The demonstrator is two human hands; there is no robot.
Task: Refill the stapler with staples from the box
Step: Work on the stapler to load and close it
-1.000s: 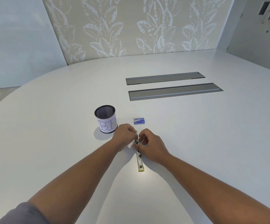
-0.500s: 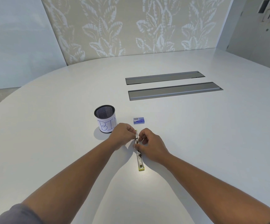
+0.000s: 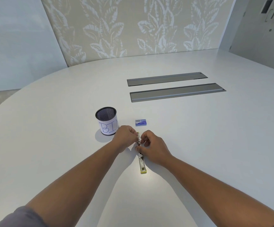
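Note:
A slim metal stapler [image 3: 142,163] with a yellow end lies flat and unfolded on the white table [image 3: 198,136], its long axis running away from me. My left hand [image 3: 126,139] pinches the raised far part of the stapler from the left. My right hand [image 3: 151,147] grips the stapler near its hinge from the right. The fingertips of both hands nearly meet over the metal. A small blue staple box [image 3: 141,122], closed, lies just beyond the hands. Whether any staples are between the fingers is hidden.
A black mesh cup [image 3: 106,122] with a paper label reading "BIN" stands left of the staple box, close to my left hand. Two long grey cable hatches [image 3: 177,91] are set into the table farther back. A leaf-patterned wall rises behind.
Both hands stay on the stapler in almost the same place; the fingers have shifted only slightly. The box and cup have not moved.

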